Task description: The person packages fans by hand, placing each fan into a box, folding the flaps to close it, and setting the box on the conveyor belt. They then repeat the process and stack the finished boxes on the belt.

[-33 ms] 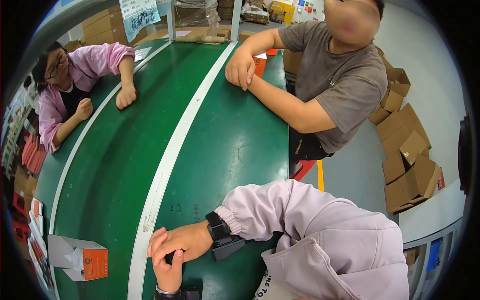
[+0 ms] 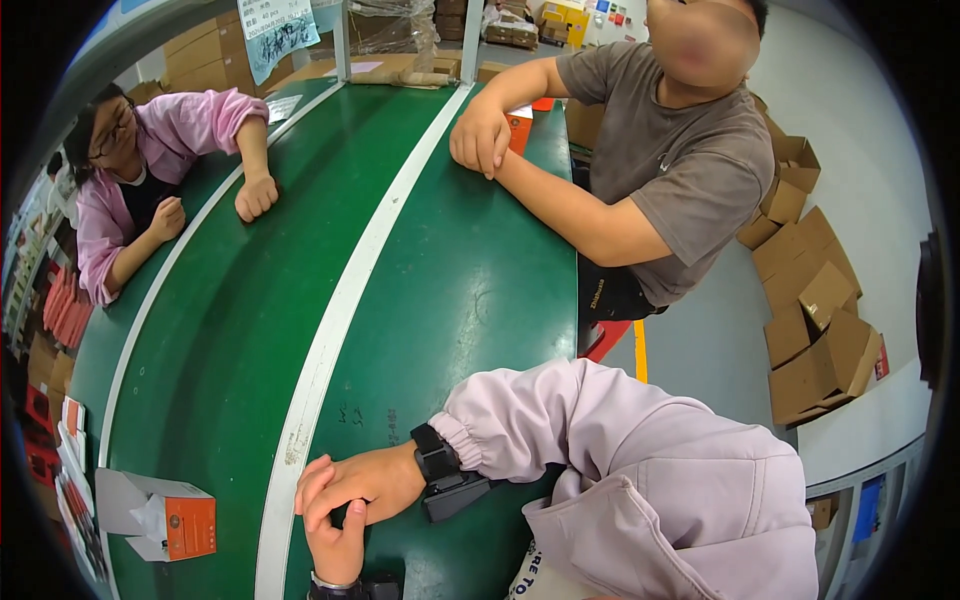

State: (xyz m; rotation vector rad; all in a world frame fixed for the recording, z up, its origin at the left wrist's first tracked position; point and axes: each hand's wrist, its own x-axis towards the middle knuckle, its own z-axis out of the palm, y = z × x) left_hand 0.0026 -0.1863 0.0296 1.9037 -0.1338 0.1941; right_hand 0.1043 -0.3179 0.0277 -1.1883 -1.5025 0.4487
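**Hands clasped at the white stripe, carton off to my left**

Both my hands rest on the green table (image 2: 440, 300), meeting right on the white stripe (image 2: 335, 330) that runs the length of it. My right hand (image 2: 360, 482) comes in from the right across the table, in a pale lilac sleeve (image 2: 560, 430) with a black wrist device (image 2: 440, 465) strapped on. It lies over my left hand (image 2: 335, 545), which comes up from the lower edge. The right fingers (image 2: 315, 480) are pressed together and folded over the left; the left fingers are mostly hidden beneath, only a thumb tip showing. Neither hand pinches or holds any object.

Nearest thing: a small carton with an orange face and open white flaps (image 2: 160, 515), lying on the table on the far side of the stripe from my right sleeve, well apart from the hands. Its long axis runs roughly across the stripe, open end pointing away from my hands. My left hand is the nearer one, though the right covers it.

Further up the stripe, a person in a grey-brown shirt rests joined hands (image 2: 482, 140) just beside it, with a small orange box (image 2: 519, 128) behind them. Across the stripe, a person in a pink jacket leans in, fist (image 2: 256, 197) on the table. Brown cartons (image 2: 815, 310) are stacked on the floor, far from the stripe on my right.
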